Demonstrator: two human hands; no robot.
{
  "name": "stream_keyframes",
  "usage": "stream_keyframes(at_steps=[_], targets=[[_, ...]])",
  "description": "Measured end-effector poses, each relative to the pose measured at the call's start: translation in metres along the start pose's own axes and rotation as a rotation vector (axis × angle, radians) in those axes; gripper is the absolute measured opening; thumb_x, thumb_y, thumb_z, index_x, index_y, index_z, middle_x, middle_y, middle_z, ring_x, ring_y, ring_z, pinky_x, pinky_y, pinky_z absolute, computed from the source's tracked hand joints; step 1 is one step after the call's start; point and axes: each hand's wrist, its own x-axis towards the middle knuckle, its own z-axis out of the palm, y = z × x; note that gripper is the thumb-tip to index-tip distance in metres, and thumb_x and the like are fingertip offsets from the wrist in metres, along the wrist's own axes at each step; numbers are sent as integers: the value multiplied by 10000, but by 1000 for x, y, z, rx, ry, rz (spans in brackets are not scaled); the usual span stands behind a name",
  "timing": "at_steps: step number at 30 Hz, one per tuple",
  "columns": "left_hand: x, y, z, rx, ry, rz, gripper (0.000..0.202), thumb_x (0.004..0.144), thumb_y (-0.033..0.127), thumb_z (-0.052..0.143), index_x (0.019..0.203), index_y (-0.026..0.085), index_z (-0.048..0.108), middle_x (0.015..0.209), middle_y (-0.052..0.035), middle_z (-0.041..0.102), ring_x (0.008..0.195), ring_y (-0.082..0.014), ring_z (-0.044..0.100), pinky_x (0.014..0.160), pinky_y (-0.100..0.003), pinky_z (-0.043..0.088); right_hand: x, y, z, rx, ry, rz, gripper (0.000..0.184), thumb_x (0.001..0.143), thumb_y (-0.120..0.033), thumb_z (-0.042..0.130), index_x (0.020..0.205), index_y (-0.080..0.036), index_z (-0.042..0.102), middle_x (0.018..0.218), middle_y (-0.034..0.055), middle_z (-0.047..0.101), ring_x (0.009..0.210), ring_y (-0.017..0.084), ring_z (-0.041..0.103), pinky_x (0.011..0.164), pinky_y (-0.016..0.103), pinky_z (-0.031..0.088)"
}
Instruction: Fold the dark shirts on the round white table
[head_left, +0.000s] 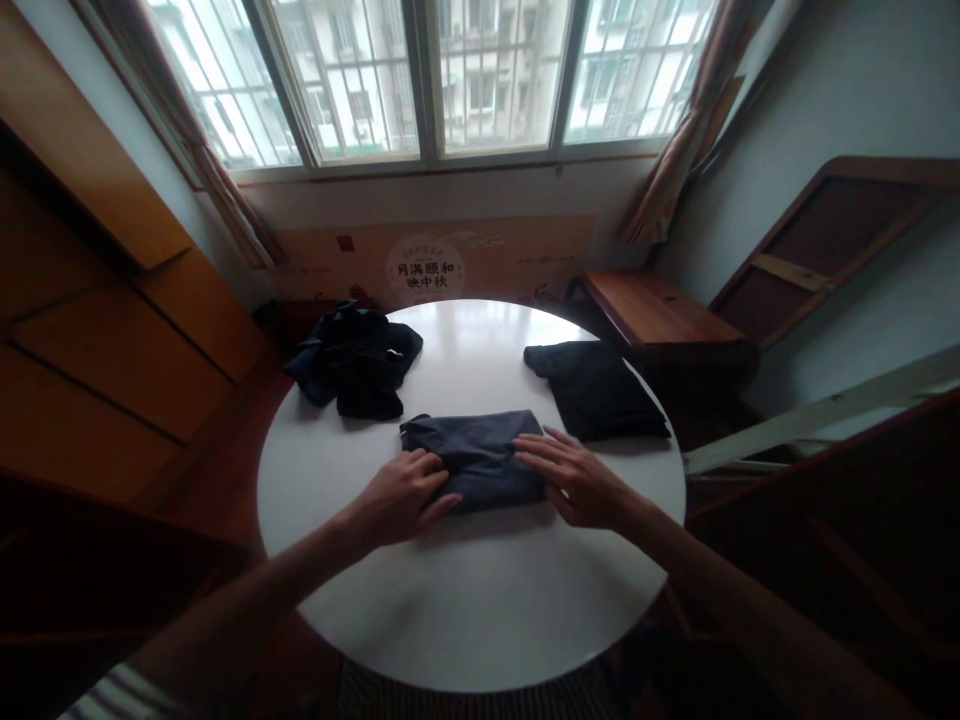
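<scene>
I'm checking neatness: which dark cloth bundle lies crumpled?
The dark heap on the left of the white table; the grey cloth at centre and black cloth at right lie flat.

Both forearms (pixel 259 590) angle inward, the left grip (pixel 409 495) palm-down with bent fingers (pixel 429 467) and thumb apart, the right grip (pixel 574 478) flatter, fingers extended.

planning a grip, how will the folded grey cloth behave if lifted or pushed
The grey cloth will probably flop or unfold if lifted by one edge, since it looks soft and creased. It may slide easily when pushed, as the white table under it looks smooth and glossy. Lying low and flat, it seems unlikely to roll or tip.
</scene>
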Motion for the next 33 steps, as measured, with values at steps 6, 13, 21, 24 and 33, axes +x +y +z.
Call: stream_keyframes(at_steps=[6, 13, 21, 24, 33], targets=[[32, -23, 21, 36, -40, -275, 521, 1028, 400, 376, 1469, 130, 440, 1507, -177, 451, 1398, -331, 399, 1119, -520, 332, 53, 3, 22, -29, -90, 163, 579, 1008, -459, 421, 1522, -196, 378, 1585, 123, 339, 1485, 308, 241, 1180, 574, 221], [-11, -32, 40, -1, -103, -554, 691, 1017, 520, 318, 1492, 19, 359, 1550, -259, 340, 1455, -386, 290, 1122, -557, 331, 30, 28, 31, -30, -155, 433, 707, 1005, -598, 291, 1559, -159, 287, 1618, 169, 220, 1496, 318, 194, 1174, 579, 216], [-38, -20, 6, -19, -4, 67, 581, 916, 382, 600, 1428, 142, 469, 1479, -184, 478, 1425, -340, 365, 1135, -524, 374, 46, -23, 16, 9, -104, 64, 948, 840, -688, 583, 1519, -72, 346, 1572, 216, 328, 1479, 369, 223, 1183, 542, 238], [-44, -24, 7, 1, -22, 80, 536, 878, 178, 560, 1403, 102, 484, 1449, -214, 501, 1381, -332, 435, 1117, -519, 401, 55, -44, 28, 25, -164, -19, 908, 840, -573, 639, 1517, -49, 337, 1578, 227, 308, 1483, 398, 179, 1179, 564, 215], [-24, -52, -3, -35, -141, 152, 619, 780, 57, 564, 1388, 144, 493, 1383, -167, 576, 1281, -282, 540, 1099, -476, 403, 88, -59, 50, -96, -141, 107, 788, 817, -395, 609, 1482, -37, 382, 1475, 266, 427, 1336, 467, 378, 1083, 632, 293]])
